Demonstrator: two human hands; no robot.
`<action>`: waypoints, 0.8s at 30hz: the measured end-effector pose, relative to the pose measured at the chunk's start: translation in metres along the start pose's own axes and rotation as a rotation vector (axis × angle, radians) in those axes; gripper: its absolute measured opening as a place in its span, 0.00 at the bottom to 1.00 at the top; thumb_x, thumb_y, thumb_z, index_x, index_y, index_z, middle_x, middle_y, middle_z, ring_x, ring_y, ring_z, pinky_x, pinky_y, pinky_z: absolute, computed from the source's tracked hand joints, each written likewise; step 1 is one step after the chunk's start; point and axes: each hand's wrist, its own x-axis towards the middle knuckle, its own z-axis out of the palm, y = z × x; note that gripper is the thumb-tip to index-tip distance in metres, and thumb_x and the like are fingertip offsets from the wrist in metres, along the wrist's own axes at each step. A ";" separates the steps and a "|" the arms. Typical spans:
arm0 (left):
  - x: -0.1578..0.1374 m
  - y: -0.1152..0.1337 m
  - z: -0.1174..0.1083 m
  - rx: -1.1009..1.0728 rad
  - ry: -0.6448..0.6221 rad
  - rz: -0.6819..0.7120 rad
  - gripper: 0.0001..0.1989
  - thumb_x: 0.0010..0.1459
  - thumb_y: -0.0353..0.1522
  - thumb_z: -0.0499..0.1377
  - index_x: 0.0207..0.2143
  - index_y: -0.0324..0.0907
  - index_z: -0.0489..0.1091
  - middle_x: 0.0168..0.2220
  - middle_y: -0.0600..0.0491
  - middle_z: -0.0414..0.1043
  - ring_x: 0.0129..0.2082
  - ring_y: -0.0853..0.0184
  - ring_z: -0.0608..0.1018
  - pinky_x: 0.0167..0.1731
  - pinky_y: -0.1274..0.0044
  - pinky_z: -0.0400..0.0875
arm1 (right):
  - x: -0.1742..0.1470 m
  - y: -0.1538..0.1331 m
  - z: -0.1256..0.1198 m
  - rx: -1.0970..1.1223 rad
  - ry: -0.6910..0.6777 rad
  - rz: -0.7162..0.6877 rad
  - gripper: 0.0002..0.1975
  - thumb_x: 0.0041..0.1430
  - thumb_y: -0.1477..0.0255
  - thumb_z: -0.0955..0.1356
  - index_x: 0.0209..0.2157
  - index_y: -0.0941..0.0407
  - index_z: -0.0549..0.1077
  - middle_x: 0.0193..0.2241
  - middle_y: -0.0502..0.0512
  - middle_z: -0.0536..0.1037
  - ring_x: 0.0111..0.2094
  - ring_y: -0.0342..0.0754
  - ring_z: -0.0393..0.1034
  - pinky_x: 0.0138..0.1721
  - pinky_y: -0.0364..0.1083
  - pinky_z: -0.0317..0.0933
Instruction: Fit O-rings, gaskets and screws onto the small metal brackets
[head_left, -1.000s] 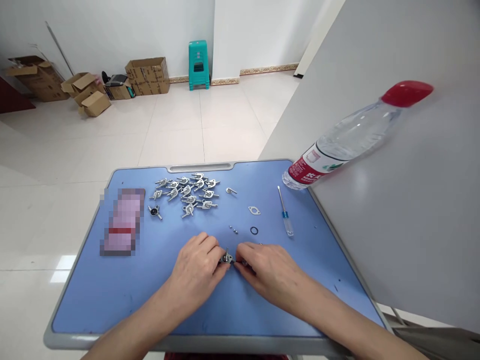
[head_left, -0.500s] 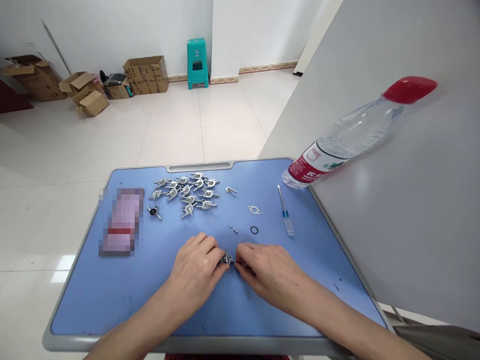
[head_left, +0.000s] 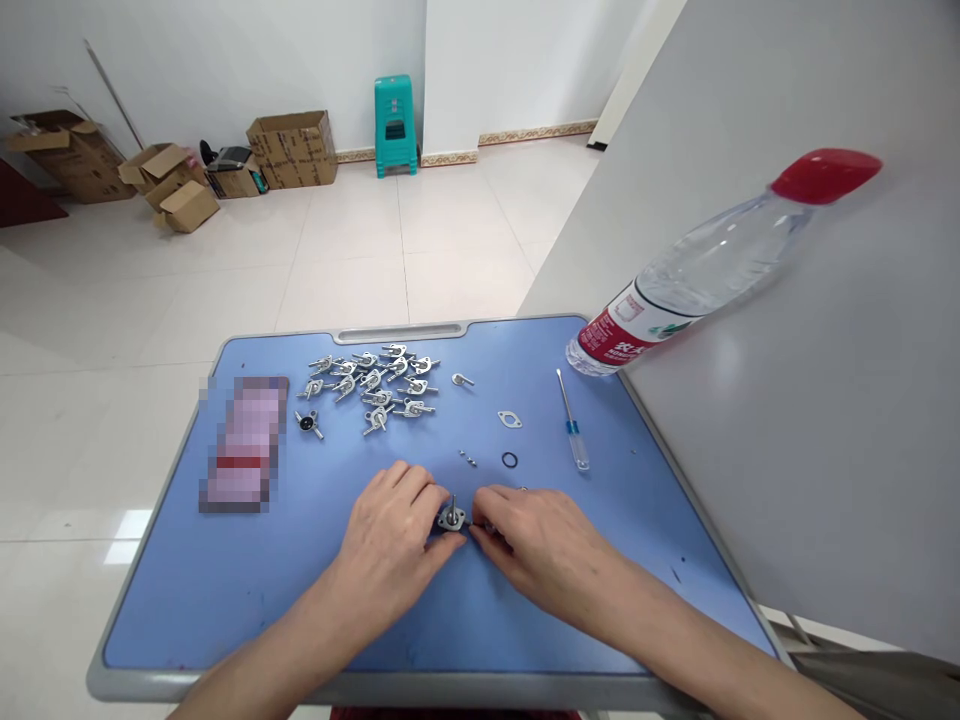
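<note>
Between my hands, low on the blue tabletop, is a small metal valve (head_left: 452,518) with an oval plate and an upright lever. My left hand (head_left: 394,525) closes round its left side, thumb below and forefinger above. My right hand (head_left: 536,540) has its fingers pinched at the valve's right end; what lies inside them is mostly hidden. Just beyond are several tiny screws (head_left: 468,458), a black rubber ring (head_left: 510,460) and a flat oval metal plate (head_left: 510,420). A loose lever piece (head_left: 463,380) lies farther back.
Several similar valves (head_left: 371,380) cluster at the back left, one upturned valve (head_left: 307,424) nearby. A blurred pinkish object (head_left: 251,440) lies left. At right are a screwdriver (head_left: 574,430) and a tall water bottle (head_left: 675,280) beside a grey panel (head_left: 825,400). The table (head_left: 300,685) has a raised rim.
My left fingers have spread slightly round the valve, so more of its oval plate shows. My right hand has hardly moved.
</note>
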 end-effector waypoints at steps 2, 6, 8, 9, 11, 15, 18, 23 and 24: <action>0.001 0.000 0.001 -0.002 0.003 0.006 0.05 0.56 0.30 0.63 0.33 0.40 0.68 0.31 0.54 0.70 0.31 0.64 0.69 0.29 0.71 0.65 | 0.000 0.001 0.001 -0.002 0.015 -0.008 0.08 0.58 0.79 0.64 0.26 0.56 0.65 0.22 0.48 0.74 0.20 0.42 0.65 0.22 0.44 0.38; 0.001 0.000 0.004 -0.014 0.012 0.024 0.04 0.57 0.28 0.62 0.31 0.40 0.68 0.30 0.54 0.69 0.31 0.65 0.69 0.29 0.72 0.64 | 0.000 0.000 0.000 -0.009 -0.018 0.005 0.07 0.59 0.79 0.65 0.26 0.56 0.67 0.23 0.49 0.74 0.20 0.42 0.65 0.22 0.44 0.38; 0.000 0.000 0.004 -0.018 0.010 0.033 0.04 0.57 0.27 0.61 0.31 0.40 0.68 0.30 0.54 0.70 0.31 0.64 0.69 0.29 0.72 0.64 | 0.001 -0.001 -0.001 -0.015 -0.043 0.014 0.07 0.59 0.79 0.65 0.27 0.57 0.67 0.23 0.49 0.75 0.20 0.42 0.66 0.22 0.44 0.38; 0.000 0.000 0.005 -0.020 0.006 0.038 0.03 0.57 0.26 0.61 0.31 0.40 0.68 0.30 0.54 0.70 0.31 0.64 0.69 0.29 0.72 0.65 | 0.001 -0.001 -0.001 -0.018 -0.053 0.018 0.07 0.59 0.79 0.64 0.27 0.57 0.67 0.23 0.49 0.75 0.21 0.42 0.66 0.22 0.44 0.38; -0.001 0.000 0.005 -0.021 0.006 0.046 0.03 0.57 0.26 0.60 0.31 0.40 0.68 0.30 0.54 0.69 0.31 0.64 0.69 0.29 0.72 0.65 | 0.001 -0.001 -0.002 -0.023 -0.063 0.024 0.08 0.59 0.79 0.64 0.27 0.57 0.67 0.24 0.49 0.75 0.20 0.42 0.66 0.22 0.44 0.38; -0.001 -0.001 0.005 -0.005 0.019 0.054 0.03 0.58 0.26 0.59 0.31 0.40 0.68 0.30 0.54 0.69 0.31 0.64 0.69 0.28 0.72 0.65 | 0.001 0.000 0.001 -0.020 -0.043 0.016 0.08 0.59 0.79 0.64 0.27 0.57 0.67 0.23 0.49 0.75 0.21 0.43 0.66 0.22 0.44 0.38; 0.000 -0.001 0.006 0.001 0.020 0.054 0.04 0.59 0.26 0.58 0.31 0.40 0.68 0.29 0.54 0.69 0.31 0.64 0.69 0.28 0.72 0.65 | 0.001 0.000 0.003 -0.013 -0.016 -0.001 0.08 0.59 0.79 0.64 0.27 0.57 0.66 0.23 0.49 0.75 0.20 0.43 0.66 0.22 0.44 0.38; 0.000 -0.001 0.005 0.000 0.009 0.051 0.03 0.59 0.26 0.59 0.31 0.40 0.68 0.30 0.54 0.69 0.30 0.64 0.69 0.28 0.72 0.65 | 0.000 0.000 0.003 -0.023 -0.004 -0.005 0.08 0.59 0.79 0.64 0.27 0.56 0.66 0.23 0.48 0.74 0.20 0.43 0.66 0.22 0.45 0.38; 0.000 -0.001 0.005 -0.002 0.009 0.050 0.04 0.59 0.26 0.58 0.31 0.40 0.68 0.30 0.54 0.69 0.30 0.65 0.69 0.28 0.72 0.65 | 0.000 0.000 0.003 -0.021 0.000 -0.009 0.08 0.59 0.79 0.64 0.27 0.56 0.66 0.23 0.48 0.75 0.20 0.43 0.66 0.22 0.45 0.38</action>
